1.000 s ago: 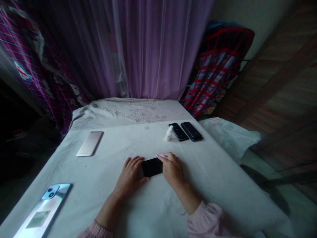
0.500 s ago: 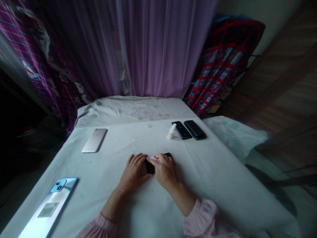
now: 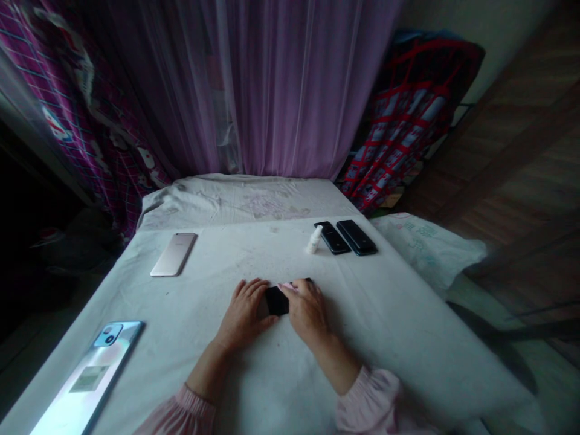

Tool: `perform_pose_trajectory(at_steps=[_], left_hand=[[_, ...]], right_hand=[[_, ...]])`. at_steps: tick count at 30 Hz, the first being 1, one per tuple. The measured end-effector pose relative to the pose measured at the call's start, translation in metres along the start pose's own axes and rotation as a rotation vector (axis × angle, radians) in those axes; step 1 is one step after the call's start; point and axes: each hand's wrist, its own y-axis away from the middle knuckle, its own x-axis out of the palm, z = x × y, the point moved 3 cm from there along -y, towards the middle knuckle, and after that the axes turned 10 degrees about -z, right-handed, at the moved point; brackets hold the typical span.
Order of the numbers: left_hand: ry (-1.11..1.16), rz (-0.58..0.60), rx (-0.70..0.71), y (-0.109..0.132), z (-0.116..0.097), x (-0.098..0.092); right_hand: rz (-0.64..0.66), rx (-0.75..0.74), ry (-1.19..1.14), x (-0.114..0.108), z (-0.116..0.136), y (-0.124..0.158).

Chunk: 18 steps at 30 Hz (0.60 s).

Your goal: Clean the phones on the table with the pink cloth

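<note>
A black phone [image 3: 276, 300] lies flat on the white cloth in front of me, its right part hidden under a hand. My left hand [image 3: 244, 309] grips its left end, fingers along the far edge and thumb at the near edge. Pinched in my right hand [image 3: 308, 309] is a small pink cloth [image 3: 287, 286], pressed against the phone's surface. Beyond the right hand a small white spray bottle [image 3: 314, 240] stands upright.
Two dark phones [image 3: 334, 237] [image 3: 357, 237] lie beside the bottle. A rose-gold phone [image 3: 174, 255] rests at the left, and a shiny blue-silver phone [image 3: 90, 377] lies nearer me. The white-covered table [image 3: 385, 338] ends before a purple curtain [image 3: 290, 90]. A plastic bag [image 3: 430, 248] hangs at the right edge.
My right hand has slid a little to the right over the phone with the pink cloth, baring more of the black surface. My left hand has stayed in place.
</note>
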Motion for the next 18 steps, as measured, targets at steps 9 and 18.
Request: perform_pose_trajectory(at_steps=[9, 18], left_hand=[[-0.003, 0.019, -0.018, -0.001, -0.001, -0.001], [0.002, -0.013, -0.004, 0.001, 0.0, 0.0]], right_hand=[[-0.014, -0.008, -0.024, -0.006, -0.014, 0.01], [-0.062, 0.082, 0.08, -0.008, -0.035, 0.008]])
